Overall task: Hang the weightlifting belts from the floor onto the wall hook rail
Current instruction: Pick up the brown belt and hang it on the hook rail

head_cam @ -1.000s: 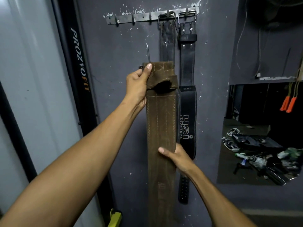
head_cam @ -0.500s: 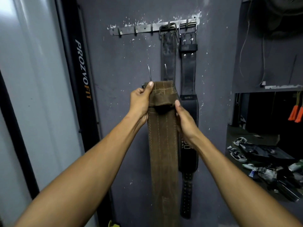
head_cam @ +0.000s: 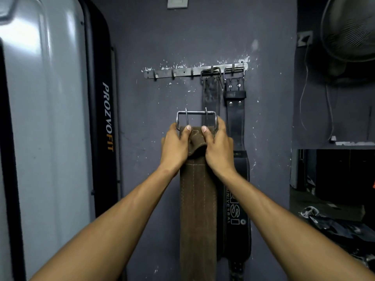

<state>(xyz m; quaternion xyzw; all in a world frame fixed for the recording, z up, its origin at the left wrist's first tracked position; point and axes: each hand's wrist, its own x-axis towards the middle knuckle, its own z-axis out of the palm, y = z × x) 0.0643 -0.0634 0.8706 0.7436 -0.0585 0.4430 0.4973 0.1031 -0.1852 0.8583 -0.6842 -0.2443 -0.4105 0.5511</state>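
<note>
I hold a brown suede belt (head_cam: 197,209) upright against the grey wall. My left hand (head_cam: 175,148) and my right hand (head_cam: 218,147) both grip its top end, thumbs on the front. Its steel buckle (head_cam: 196,118) stands up above my fingers with two prongs showing. The hook rail (head_cam: 178,72) is higher on the wall; its left hooks are bare. Two black belts hang from its right hooks: a worn one (head_cam: 211,98) and one with USI lettering (head_cam: 236,122), partly hidden behind the brown belt.
A grey and black machine panel marked PROZVOFIT (head_cam: 107,116) stands close on the left. A fan (head_cam: 351,29) with dangling cords is mounted at upper right. Below it an opening shows clutter (head_cam: 334,226) on the floor. A wall socket (head_cam: 177,2) sits above the rail.
My right hand climbed from the belt's middle to its top end beside my left. The buckle has been turned up into view above my fingers.
</note>
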